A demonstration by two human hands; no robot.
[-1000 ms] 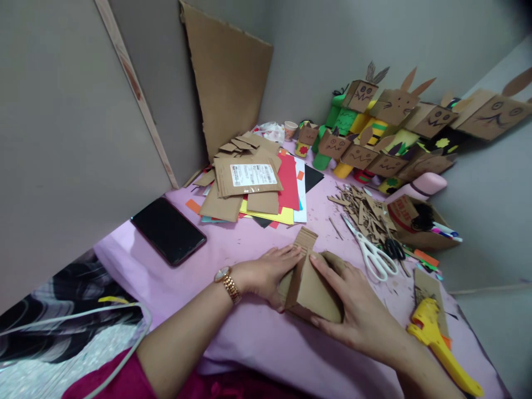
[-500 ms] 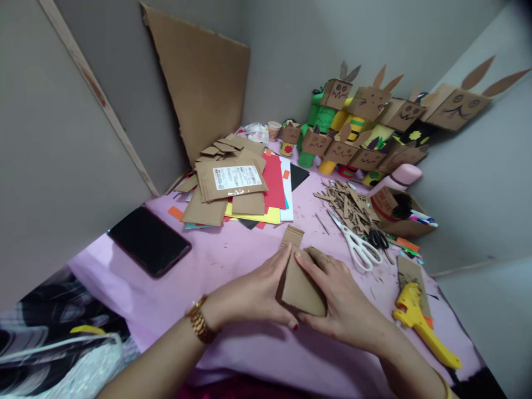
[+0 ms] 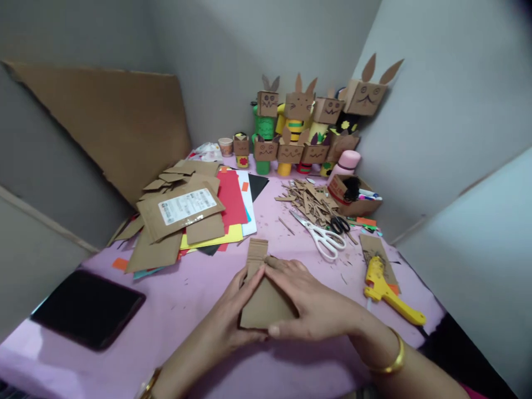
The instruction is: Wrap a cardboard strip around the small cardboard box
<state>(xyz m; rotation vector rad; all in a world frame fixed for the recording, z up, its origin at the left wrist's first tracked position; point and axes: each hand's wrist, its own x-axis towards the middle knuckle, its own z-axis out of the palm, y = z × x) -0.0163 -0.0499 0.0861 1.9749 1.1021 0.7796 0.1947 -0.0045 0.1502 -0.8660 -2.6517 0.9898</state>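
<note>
Between my two hands a folded cardboard piece (image 3: 266,307) rests low over the near middle of the table, its flat brown face turned up toward me. A narrow ridged flap (image 3: 257,250) sticks out from its far end. My left hand (image 3: 235,307) is closed along its left side, fingers partly hidden behind it. Across the right side, my right hand (image 3: 303,302) wraps the cardboard, thumb at the near edge and fingers near the top. Both index fingertips come close together on the upper part. The underside of the piece is hidden.
White-handled scissors (image 3: 320,235) lie beside a heap of cardboard scraps (image 3: 310,202). A yellow glue gun (image 3: 386,293) is at right, a black phone (image 3: 88,309) at left. Cardboard and coloured paper (image 3: 233,197) are stacked back left. Several cardboard animal figures (image 3: 291,152) stand behind.
The camera view has turned to the right, so the table things appear further left. Both hands still hold the cardboard piece, which now shows its flat face more squarely.
</note>
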